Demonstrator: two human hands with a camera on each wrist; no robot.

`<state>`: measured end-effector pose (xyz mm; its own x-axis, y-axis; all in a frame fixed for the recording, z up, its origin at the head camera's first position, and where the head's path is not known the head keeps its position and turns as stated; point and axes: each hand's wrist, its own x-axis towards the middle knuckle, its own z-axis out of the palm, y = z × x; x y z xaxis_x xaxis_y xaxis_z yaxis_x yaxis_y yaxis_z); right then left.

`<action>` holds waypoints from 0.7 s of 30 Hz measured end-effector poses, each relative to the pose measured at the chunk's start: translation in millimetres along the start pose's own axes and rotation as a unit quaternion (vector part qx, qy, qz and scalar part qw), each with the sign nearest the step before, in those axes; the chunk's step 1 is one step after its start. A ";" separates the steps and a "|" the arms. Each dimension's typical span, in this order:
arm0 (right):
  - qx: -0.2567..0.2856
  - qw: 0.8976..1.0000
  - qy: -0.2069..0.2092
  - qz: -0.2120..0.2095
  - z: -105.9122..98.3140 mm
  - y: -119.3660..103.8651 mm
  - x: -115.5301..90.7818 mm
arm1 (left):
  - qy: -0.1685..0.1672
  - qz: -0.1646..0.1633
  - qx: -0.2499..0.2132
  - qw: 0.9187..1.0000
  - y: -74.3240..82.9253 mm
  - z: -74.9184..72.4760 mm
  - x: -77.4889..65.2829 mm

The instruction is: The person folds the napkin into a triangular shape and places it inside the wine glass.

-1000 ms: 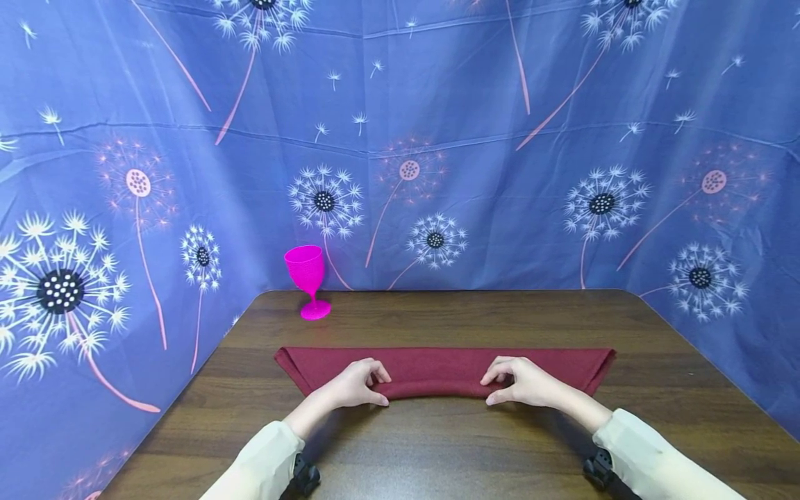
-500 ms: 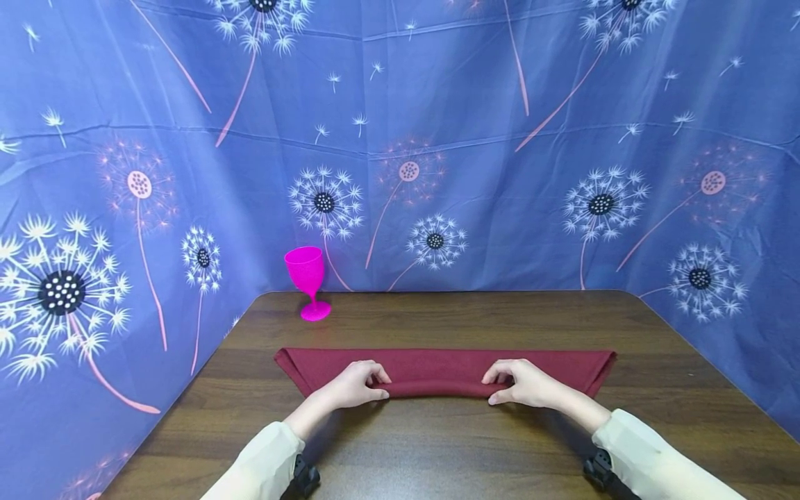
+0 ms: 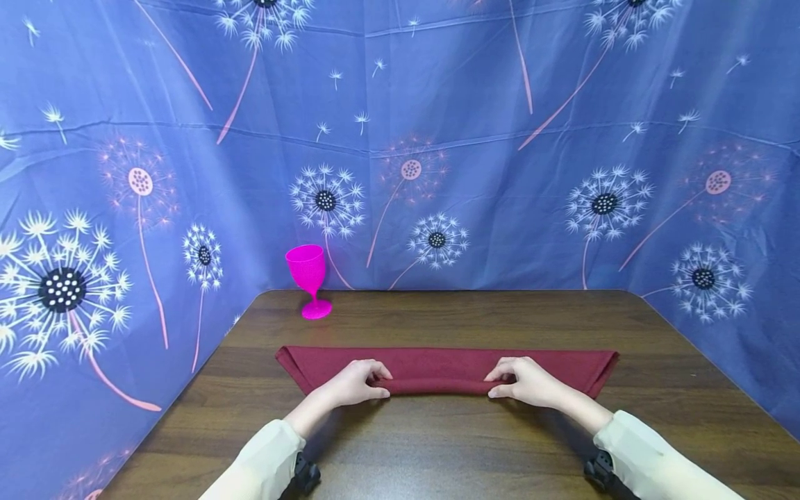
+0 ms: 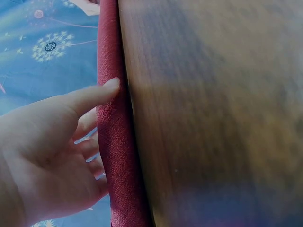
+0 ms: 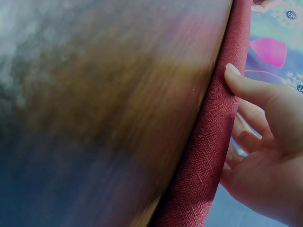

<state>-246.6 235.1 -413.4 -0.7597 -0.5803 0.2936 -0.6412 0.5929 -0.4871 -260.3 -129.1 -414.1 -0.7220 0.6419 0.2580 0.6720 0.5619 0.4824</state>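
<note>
Angling inward, left hand (image 3: pixel 355 383) and right hand (image 3: pixel 528 382) pinch the red cloth (image 3: pixel 437 364) in curled fingers (image 4: pixel 90 148).

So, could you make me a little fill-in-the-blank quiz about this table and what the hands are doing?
1. The left hand and the right hand hold the near edge of the cloth, whose colour is dark ____.
2. The pink goblet on the table is closer to the ____ hand than to the other one.
3. The background colour of the patterned sheet behind the table is ____.

Missing words: red; left; blue.
</note>
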 end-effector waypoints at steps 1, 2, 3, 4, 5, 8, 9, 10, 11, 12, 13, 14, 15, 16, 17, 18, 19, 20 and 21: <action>-0.001 1.000 0.003 -0.002 0.0 -0.1 0.0 | -0.002 0.002 -0.001 1.000 -0.1 -0.1 -0.1; -0.003 1.000 0.005 -0.003 0.0 -0.1 -0.1 | -0.002 0.004 -0.003 1.000 -0.3 0.0 -0.2; -0.003 1.000 0.007 -0.003 0.0 -0.3 -0.1 | -0.003 0.004 -0.003 1.000 -0.3 0.2 -0.2; -0.003 1.000 0.009 -0.004 0.0 -0.3 -0.1 | -0.004 0.001 -0.004 1.000 -0.1 0.4 -0.1; 0.000 1.000 0.010 -0.003 -0.1 -0.3 -0.2 | -0.002 0.002 -0.001 1.000 -0.3 0.8 0.0; 0.004 1.000 0.014 -0.007 -0.6 -0.3 -0.6 | 0.005 0.004 0.010 1.000 0.1 1.5 0.6; 0.005 1.000 0.016 -0.008 -0.7 -0.2 -0.8 | 0.007 0.002 0.014 1.000 0.3 1.7 0.8; 0.005 1.000 0.020 -0.011 -0.5 -0.1 -0.9 | 0.010 0.001 0.017 1.000 0.4 2.0 1.1; 0.005 1.000 0.021 -0.012 -0.5 0.2 -0.9 | 0.012 -0.002 0.019 1.000 0.7 2.1 1.3; 0.003 1.000 0.023 -0.014 -0.3 0.4 -0.9 | 0.014 -0.004 0.019 1.000 0.9 2.2 1.4; 0.000 1.000 0.025 -0.015 0.2 0.7 -0.9 | 0.015 -0.006 0.020 1.000 0.9 2.5 1.6; -0.004 0.999 0.027 -0.017 0.6 0.9 -0.8 | 0.017 -0.009 0.021 1.000 1.1 2.7 1.7; -0.005 0.999 0.027 -0.017 0.8 1.1 -0.7 | 0.019 -0.012 0.022 1.000 1.1 3.0 1.8; -0.009 0.999 0.028 -0.018 1.1 1.0 -0.7 | 0.020 -0.015 0.023 0.999 1.2 3.3 2.0; -0.011 0.999 0.026 -0.018 1.3 1.2 -0.6 | 0.022 -0.017 0.024 0.999 1.1 3.6 2.1; -0.014 0.999 0.026 -0.019 1.6 1.3 -0.6 | 0.023 -0.020 0.024 0.999 1.0 4.0 2.3; -0.016 0.999 0.025 -0.020 1.7 1.2 -0.6 | 0.025 -0.023 0.024 0.999 1.0 4.2 2.4; -0.019 0.999 0.025 -0.018 1.8 1.1 -0.6 | 0.026 -0.025 0.022 0.999 1.0 4.4 2.7; -0.020 0.999 0.024 -0.018 1.9 1.3 -0.6 | 0.027 -0.027 0.021 0.999 1.1 4.6 3.0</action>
<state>-246.8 235.2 -415.7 -0.7395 -0.5747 0.3505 -0.6715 0.5943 -0.4426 -261.0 -124.2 -416.7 -0.7649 0.5811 0.2779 0.6368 0.6171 0.4623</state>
